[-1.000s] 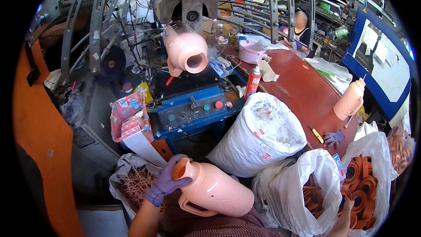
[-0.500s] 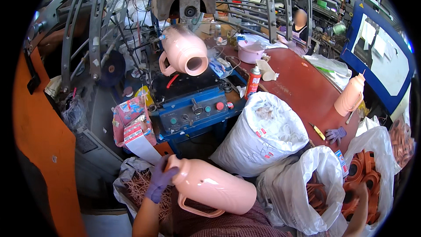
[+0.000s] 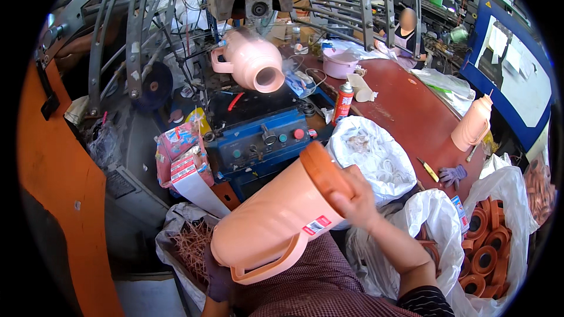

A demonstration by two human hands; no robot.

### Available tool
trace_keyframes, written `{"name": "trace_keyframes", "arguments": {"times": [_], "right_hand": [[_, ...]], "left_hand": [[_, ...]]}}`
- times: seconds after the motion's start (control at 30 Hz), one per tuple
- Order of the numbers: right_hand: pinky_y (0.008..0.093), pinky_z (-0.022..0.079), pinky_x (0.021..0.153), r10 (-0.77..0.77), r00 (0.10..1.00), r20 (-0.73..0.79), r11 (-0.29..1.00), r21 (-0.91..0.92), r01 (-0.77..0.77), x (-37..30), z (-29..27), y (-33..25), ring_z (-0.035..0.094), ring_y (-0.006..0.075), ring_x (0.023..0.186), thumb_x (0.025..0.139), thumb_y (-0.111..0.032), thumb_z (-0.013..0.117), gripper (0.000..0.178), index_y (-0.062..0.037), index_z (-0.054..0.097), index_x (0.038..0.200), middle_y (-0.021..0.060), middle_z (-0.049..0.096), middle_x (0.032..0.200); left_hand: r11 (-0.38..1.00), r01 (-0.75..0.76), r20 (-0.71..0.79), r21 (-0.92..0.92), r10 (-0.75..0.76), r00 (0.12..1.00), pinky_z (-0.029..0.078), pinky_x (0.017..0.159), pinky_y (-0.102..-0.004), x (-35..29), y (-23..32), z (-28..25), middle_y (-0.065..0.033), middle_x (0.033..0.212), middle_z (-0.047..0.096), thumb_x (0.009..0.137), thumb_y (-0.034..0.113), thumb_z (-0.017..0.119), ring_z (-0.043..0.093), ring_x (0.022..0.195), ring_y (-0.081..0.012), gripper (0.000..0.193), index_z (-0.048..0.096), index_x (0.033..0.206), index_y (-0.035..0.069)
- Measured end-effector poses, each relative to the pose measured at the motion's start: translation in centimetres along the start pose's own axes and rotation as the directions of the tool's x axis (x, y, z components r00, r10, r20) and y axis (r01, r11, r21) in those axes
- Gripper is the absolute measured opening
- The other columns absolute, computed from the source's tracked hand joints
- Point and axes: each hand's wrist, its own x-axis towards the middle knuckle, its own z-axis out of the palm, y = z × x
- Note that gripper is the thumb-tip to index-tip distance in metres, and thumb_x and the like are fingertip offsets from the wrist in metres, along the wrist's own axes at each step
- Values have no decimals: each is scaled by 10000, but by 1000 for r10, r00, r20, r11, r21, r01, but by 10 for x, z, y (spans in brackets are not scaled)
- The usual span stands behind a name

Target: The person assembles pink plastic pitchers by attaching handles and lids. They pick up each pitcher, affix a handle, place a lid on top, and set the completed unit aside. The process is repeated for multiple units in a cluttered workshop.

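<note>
A peach thermos flask shell (image 3: 264,217) with a side handle and small sticker slants up across my lap. My left hand (image 3: 216,279), in a purple glove, holds its lower-left end, with the fingers partly hidden. At the raised wide end sits an orange-brown round base cap (image 3: 320,167). My bare right hand (image 3: 355,199) grips this cap, pressing it against the rim; whether it is fully seated I cannot tell. Similar orange-brown caps (image 3: 484,258) fill a clear plastic bag at the right.
Another peach shell (image 3: 252,61) hangs on the machine above a blue control panel (image 3: 264,141). Beside it are a white sack (image 3: 376,164), a red spray can (image 3: 342,103) and a box of labels (image 3: 185,161). One shell (image 3: 473,123) stands on the red-brown table (image 3: 405,111). A person (image 3: 405,38) is farther back.
My right hand has come from the bag of caps to the shell's wide end with a cap. The shell has tilted up and turned, showing its sticker. The machine's shell has rotated.
</note>
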Motion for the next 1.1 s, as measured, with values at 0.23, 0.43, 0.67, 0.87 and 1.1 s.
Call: {"name": "trace_keyframes", "arguments": {"times": [0.23,0.43,0.67,0.87,1.1], "right_hand": [[352,462,772,-58,998,1,993,101,58,-16,2,-19,564,283,855,864,-384,657,552,51,587,1197,152,561,950],[340,457,752,-41,996,-83,997,61,46,-31,-19,-34,557,279,836,904,-392,588,528,57,589,1183,159,561,929],[387,457,888,643,760,93,712,295,-638,-48,-5,45,574,266,1043,1006,-416,407,515,20,581,1220,173,607,1166],[403,466,971,776,215,593,-213,567,-796,-105,55,117,639,273,1009,991,-442,473,589,93,555,1225,189,636,1185],[352,344,1058,730,617,294,240,736,-634,-106,-27,104,469,213,1261,1004,-580,304,691,-25,481,1375,112,526,1366]], "left_hand": [[994,-51,-117,-95,40,992,416,1040,-417,-16,1,16,-127,1327,552,985,422,403,526,1200,-279,499,505,1321,67],[999,-39,-196,-18,35,980,464,972,-377,-4,8,32,-110,1218,613,990,394,382,580,1115,-247,456,547,1253,60],[297,-381,136,876,605,785,483,937,-372,-15,32,65,-155,1216,560,931,380,555,568,1100,-239,511,486,1247,-16],[174,-758,677,629,357,644,494,916,-420,-18,66,140,-164,1195,557,825,396,658,586,1065,-273,666,431,1290,-22],[514,-412,199,752,419,886,473,942,-372,20,68,77,-124,1184,575,994,300,428,581,1064,-220,393,492,1251,10]]}}
